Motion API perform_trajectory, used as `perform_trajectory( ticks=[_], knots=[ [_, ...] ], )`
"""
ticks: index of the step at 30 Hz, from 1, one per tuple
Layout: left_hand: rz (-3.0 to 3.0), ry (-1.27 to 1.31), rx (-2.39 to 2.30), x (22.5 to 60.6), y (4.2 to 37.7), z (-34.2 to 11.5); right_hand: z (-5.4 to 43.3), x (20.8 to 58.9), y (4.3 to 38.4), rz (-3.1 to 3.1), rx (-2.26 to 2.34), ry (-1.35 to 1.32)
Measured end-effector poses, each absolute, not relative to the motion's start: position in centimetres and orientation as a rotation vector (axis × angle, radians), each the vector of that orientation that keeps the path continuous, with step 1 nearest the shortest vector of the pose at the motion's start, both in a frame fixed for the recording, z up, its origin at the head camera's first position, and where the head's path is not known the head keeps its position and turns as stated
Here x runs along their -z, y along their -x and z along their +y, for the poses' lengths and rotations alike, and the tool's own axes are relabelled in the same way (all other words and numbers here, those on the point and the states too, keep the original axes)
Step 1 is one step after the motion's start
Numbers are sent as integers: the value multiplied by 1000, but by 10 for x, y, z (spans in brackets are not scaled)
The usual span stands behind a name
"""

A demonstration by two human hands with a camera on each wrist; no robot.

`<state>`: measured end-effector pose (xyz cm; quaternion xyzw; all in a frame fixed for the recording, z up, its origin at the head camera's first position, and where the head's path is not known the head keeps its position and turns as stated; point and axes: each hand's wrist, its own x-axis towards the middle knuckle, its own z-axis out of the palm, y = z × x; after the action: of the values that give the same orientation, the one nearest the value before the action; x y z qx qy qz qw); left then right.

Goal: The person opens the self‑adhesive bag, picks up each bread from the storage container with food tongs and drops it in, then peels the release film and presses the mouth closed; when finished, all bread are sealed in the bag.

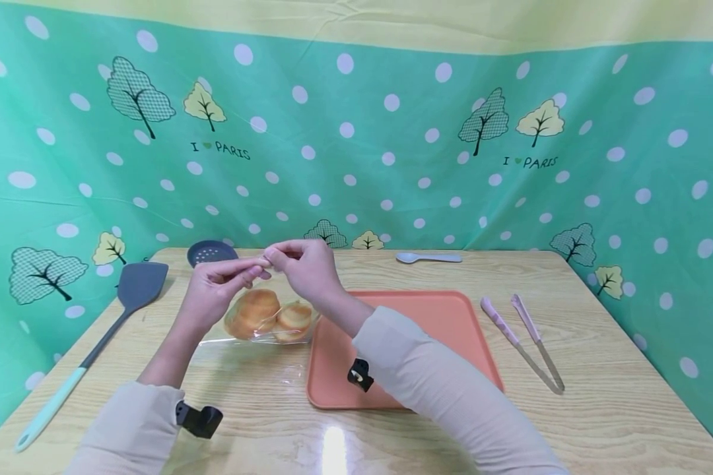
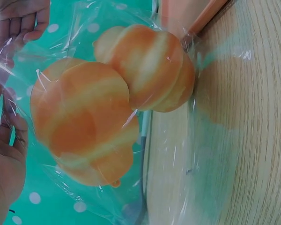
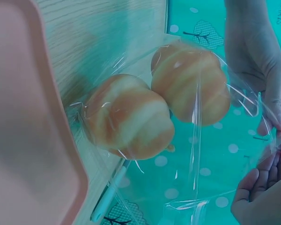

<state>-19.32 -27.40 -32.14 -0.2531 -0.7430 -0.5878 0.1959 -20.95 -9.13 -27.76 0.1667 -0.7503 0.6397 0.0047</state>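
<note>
A clear plastic bag (image 3: 187, 204) hangs below both hands with two golden-brown bread rolls inside. The larger-looking bread roll (image 1: 253, 313) is on the left in the head view, and the other roll (image 1: 294, 319) lies against its right side. At the bag's top edge, my left hand (image 1: 214, 285) pinches the film between thumb and fingers. Right beside it, my right hand (image 1: 310, 272) pinches the same edge, its fingertips meeting the left ones. In the left wrist view the bag's lower end is close over the wooden table (image 2: 267, 140).
An orange tray (image 1: 416, 310) lies right of the bag, partly under the right forearm. Metal tongs with pinkish handles (image 1: 529, 343) are farther right. A pale spoon (image 1: 429, 258) and a dark slotted ladle (image 1: 211, 251) lie at the back. A grey spatula (image 1: 144, 284) lies along the left edge.
</note>
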Motion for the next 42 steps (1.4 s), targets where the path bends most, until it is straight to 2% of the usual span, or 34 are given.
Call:
perform_trajectory(
  ticks=[16,22,30,42],
  knots=[
    [-2156,668,1544,319,189,-270,-90,277,211,-2383,-1903,-518],
    [-2215,653,1499,316,187,-271,-77,280,219,-2358,-1815,-636],
    [-2126,466,1623,320,187,-282,-64,279,222,-2412,-1624,-877],
    [-1979,394,1755,322,185,-285,-46,286,231,-2449,-1401,-878]
  ],
)
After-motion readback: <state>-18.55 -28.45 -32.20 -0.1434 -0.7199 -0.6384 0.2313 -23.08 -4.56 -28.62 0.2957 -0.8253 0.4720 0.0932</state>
